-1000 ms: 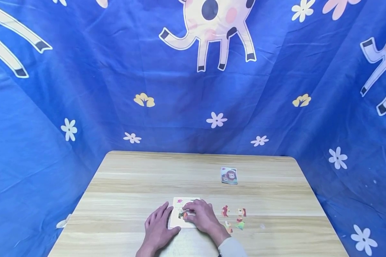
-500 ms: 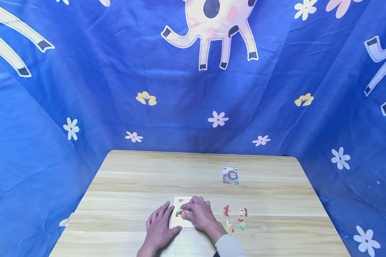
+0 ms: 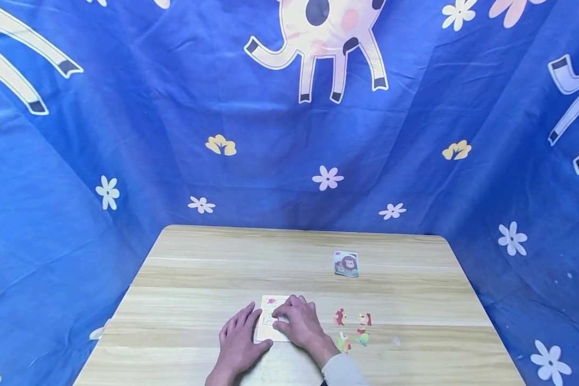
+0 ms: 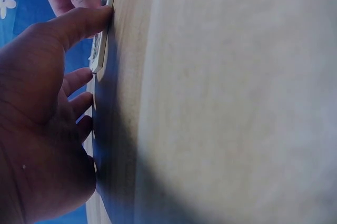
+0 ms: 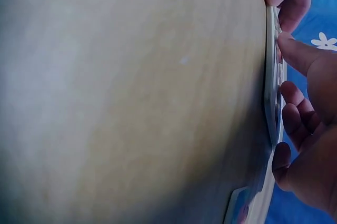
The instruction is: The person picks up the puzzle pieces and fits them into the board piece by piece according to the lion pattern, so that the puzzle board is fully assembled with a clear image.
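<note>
A pale puzzle board [image 3: 265, 335] lies on the table before me, with a pink patch at its far left and outlined piece shapes on its bare surface. My left hand [image 3: 241, 339] rests at its near left corner, thumb against the front edge and fingertips along the left side. In the left wrist view that thumb [image 4: 87, 23] meets the board's edge. Over the board's right half, my right hand [image 3: 299, 324] pinches a puzzle piece [image 3: 276, 320] between thumb and index finger; only a bit of orange-red shows, the rest is hidden by the fingers.
Several loose puzzle pieces [image 3: 362, 338] lie on the table to the right of the board. Farther back is a small picture card with a lion [image 3: 346, 264]. A blue printed curtain [image 3: 270, 187] encloses the wooden table [image 3: 198, 279] at the back and sides.
The dark and orange piece between the right fingers showed clearly before; now it is mostly hidden and outlined shapes show on the board there. The left hand stays put; the view shifts slightly.
</note>
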`<state>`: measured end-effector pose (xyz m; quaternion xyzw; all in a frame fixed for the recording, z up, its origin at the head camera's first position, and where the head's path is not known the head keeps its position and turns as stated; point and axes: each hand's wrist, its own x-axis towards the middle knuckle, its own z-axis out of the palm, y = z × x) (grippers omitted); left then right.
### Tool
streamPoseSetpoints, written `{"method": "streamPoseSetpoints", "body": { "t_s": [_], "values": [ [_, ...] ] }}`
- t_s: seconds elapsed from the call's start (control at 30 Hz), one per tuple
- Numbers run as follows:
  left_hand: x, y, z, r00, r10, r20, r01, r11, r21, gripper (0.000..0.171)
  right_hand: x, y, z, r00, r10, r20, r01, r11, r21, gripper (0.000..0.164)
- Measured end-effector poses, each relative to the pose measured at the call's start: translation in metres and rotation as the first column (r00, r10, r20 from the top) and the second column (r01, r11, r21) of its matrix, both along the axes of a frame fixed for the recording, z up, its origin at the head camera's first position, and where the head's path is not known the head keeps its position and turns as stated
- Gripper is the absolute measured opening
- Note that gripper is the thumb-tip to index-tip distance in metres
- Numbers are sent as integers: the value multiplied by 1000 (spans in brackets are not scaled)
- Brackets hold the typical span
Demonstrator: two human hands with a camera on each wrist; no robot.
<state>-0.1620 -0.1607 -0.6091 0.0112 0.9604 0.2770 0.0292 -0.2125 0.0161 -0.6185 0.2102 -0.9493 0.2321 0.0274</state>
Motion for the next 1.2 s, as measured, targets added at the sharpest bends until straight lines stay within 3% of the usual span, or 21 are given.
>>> {"method": "streamPoseSetpoints", "body": {
  "t_s": [0.3, 0.63, 0.8, 1.2],
  "values": [
    [0, 1, -1, 1000, -1, -2, 1, 1000, -8, 76, 0, -4, -2, 997, -20, -77, 23, 999, 41, 17],
    [-1, 1, 0, 1000, 4, -14, -4, 1000, 1, 76, 0, -6, 3, 995, -18, -98, 30, 993, 116, 18],
    [-1, 0, -2, 1000, 4, -11, -4, 1000, -4, 77, 1, 3, 5, 999, -12, -42, 15, 998, 66, 28],
    [-1, -2, -5, 1000, 2, -3, -3, 1000, -11, 78, 5, 27, 2, 998, -68, 15, 69, 994, -83, 38]
  ]
}}
